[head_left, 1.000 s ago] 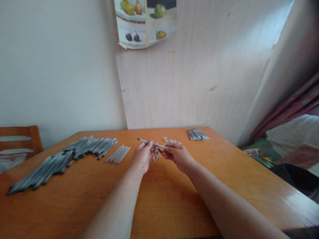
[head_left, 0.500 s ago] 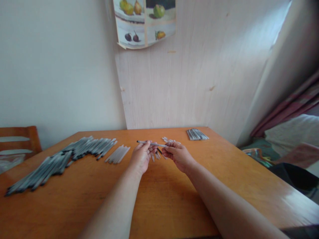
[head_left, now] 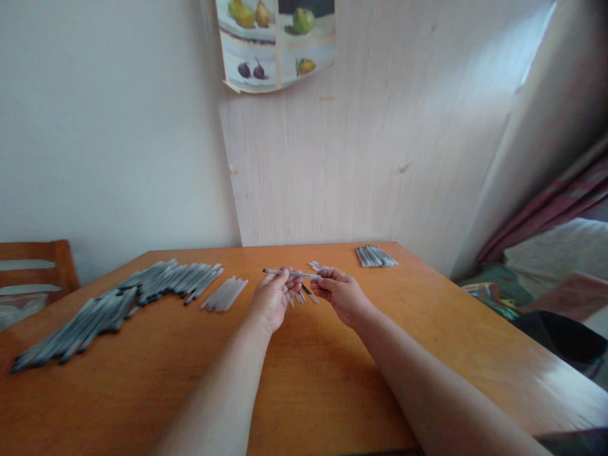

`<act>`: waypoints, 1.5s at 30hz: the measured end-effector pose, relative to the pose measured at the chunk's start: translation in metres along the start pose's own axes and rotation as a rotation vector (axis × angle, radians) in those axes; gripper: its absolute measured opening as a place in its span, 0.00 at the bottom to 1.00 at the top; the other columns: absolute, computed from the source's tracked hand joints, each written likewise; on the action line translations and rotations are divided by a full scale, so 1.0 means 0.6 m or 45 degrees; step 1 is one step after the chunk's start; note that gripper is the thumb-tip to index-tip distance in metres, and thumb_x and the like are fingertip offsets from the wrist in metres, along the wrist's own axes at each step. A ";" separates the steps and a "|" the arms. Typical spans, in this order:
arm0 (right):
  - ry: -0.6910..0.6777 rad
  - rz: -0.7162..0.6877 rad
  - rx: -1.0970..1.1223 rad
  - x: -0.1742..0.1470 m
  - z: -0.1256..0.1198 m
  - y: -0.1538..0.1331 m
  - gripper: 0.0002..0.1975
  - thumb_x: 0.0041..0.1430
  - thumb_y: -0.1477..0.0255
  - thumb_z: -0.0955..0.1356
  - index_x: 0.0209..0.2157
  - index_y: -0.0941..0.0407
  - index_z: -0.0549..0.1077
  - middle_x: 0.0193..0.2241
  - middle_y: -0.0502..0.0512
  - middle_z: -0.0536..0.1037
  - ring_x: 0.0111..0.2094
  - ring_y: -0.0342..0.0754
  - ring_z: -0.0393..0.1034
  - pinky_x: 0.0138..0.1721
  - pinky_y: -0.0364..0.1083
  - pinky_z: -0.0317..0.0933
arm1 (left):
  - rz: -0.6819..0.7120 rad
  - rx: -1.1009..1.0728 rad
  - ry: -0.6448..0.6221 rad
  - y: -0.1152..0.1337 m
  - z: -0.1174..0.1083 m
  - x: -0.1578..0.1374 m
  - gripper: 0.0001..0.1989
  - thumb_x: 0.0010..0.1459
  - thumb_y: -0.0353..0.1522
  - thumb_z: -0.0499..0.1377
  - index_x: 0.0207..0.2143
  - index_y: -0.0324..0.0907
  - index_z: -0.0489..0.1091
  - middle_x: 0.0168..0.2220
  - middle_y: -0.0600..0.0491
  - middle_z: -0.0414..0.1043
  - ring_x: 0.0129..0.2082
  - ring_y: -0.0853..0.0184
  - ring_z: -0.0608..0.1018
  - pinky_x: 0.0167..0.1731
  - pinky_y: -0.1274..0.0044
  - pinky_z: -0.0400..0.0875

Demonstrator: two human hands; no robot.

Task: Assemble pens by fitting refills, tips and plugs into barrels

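Observation:
My left hand (head_left: 275, 294) is closed on the barrel of a slim pen (head_left: 303, 275) with a dark end pointing left. The pen lies nearly level above the table. At its right end the fingers of my right hand (head_left: 339, 294) pinch the tip; whether they hold a separate small part there is hidden. Below and behind my hands lie several thin small pen parts, one of them a dark stick (head_left: 306, 289). Beyond my right hand rests a little group of pale, clear pieces (head_left: 314, 265), partly covered by the fingers.
On the wooden table (head_left: 304, 380), a long heap of dark-ended pens (head_left: 99, 320) spreads at left, beside a row of clear tubes (head_left: 225, 294). A neat row of pens (head_left: 376, 256) lies at the back right. A chair (head_left: 61, 269) stands left; a black bag-like object (head_left: 560, 342) is at right.
The pen and my left hand have shifted very slightly to the right. My right hand stays at the pen's right end with its fingers a little rearranged.

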State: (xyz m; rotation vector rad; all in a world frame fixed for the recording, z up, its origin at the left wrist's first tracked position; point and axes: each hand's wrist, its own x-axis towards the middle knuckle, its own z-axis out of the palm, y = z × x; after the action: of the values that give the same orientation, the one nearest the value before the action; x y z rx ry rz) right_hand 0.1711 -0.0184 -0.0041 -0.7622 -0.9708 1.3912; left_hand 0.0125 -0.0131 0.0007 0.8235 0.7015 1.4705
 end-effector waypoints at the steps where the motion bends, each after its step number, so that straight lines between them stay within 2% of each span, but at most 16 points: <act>1: 0.002 -0.001 0.001 0.001 -0.001 0.001 0.13 0.43 0.74 0.74 0.31 0.57 0.68 0.27 0.52 0.76 0.27 0.41 0.71 0.32 0.41 0.66 | 0.000 -0.002 0.001 0.000 0.000 0.000 0.04 0.58 0.28 0.58 0.38 0.37 0.68 0.37 0.43 0.78 0.34 0.65 0.80 0.38 0.73 0.74; 11: 0.093 -0.033 0.037 0.007 -0.008 -0.001 0.11 0.43 0.78 0.72 0.30 0.57 0.69 0.26 0.52 0.76 0.26 0.41 0.71 0.32 0.41 0.67 | 0.034 -0.056 0.110 0.008 -0.006 0.006 0.03 0.58 0.27 0.59 0.36 0.38 0.67 0.33 0.46 0.77 0.34 0.66 0.81 0.36 0.75 0.74; 20: 0.091 -0.017 -0.002 0.008 -0.010 -0.001 0.11 0.43 0.76 0.73 0.30 0.57 0.69 0.26 0.52 0.76 0.26 0.41 0.70 0.33 0.42 0.67 | 0.054 -0.049 0.160 0.008 -0.012 0.012 0.04 0.57 0.28 0.60 0.34 0.39 0.66 0.33 0.47 0.77 0.33 0.67 0.80 0.36 0.76 0.74; 31: 0.097 -0.057 -0.248 0.010 -0.020 0.004 0.11 0.47 0.67 0.72 0.27 0.58 0.70 0.24 0.54 0.75 0.25 0.42 0.69 0.29 0.42 0.65 | 0.059 -0.035 0.195 0.007 -0.018 0.018 0.02 0.58 0.27 0.58 0.34 0.39 0.66 0.34 0.47 0.77 0.33 0.68 0.80 0.35 0.76 0.74; 38: 0.135 -0.047 -0.373 0.007 -0.020 0.000 0.10 0.46 0.69 0.71 0.30 0.59 0.71 0.23 0.52 0.74 0.23 0.40 0.66 0.25 0.41 0.62 | 0.058 -0.009 0.177 0.002 -0.027 0.025 0.03 0.58 0.27 0.59 0.35 0.39 0.67 0.35 0.45 0.77 0.32 0.68 0.80 0.34 0.76 0.74; 45: 0.110 -0.029 -0.531 0.007 -0.025 -0.002 0.09 0.48 0.67 0.71 0.27 0.58 0.72 0.23 0.52 0.74 0.23 0.41 0.67 0.22 0.40 0.59 | 0.055 0.038 0.175 0.001 -0.032 0.027 0.04 0.57 0.27 0.59 0.37 0.39 0.67 0.36 0.45 0.77 0.31 0.68 0.79 0.33 0.76 0.74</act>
State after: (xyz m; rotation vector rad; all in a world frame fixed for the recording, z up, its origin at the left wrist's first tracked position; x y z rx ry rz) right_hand 0.1848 -0.0127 -0.0095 -1.1069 -1.2146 1.1373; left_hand -0.0038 0.0039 -0.0083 0.7693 0.8142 1.5701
